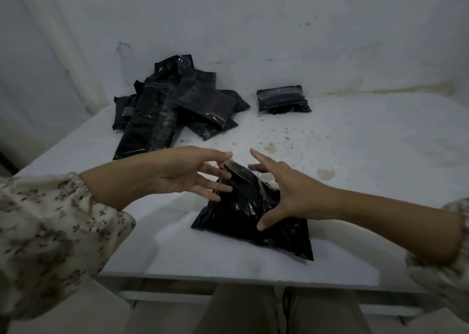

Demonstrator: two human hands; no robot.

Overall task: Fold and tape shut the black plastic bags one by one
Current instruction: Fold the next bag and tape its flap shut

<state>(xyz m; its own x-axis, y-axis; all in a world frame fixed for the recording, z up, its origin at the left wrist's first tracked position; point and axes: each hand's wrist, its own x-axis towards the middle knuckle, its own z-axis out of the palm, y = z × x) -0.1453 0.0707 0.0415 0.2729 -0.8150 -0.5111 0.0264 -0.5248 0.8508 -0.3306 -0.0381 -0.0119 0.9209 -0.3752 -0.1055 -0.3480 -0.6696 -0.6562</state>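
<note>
Stained white tabletop (pixel 368 156): spread left hand (pixel 187 175) and right hand (pixel 294 194) (gripping nothing) flank a crumpled black plastic bag (pixel 241 214); folding likely needs its top pinched.

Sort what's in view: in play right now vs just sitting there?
In play: near black bag, left hand, right hand, both open over it.
Sitting there: bag pile, lone folded bag, stained table.

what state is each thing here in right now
near black plastic bag: on the white table, not yet folded
heap of black plastic bags: piled loosely, overlapping
single black plastic packet: folded, lying apart
left hand: open, fingers spread
right hand: open, over near bag
</note>
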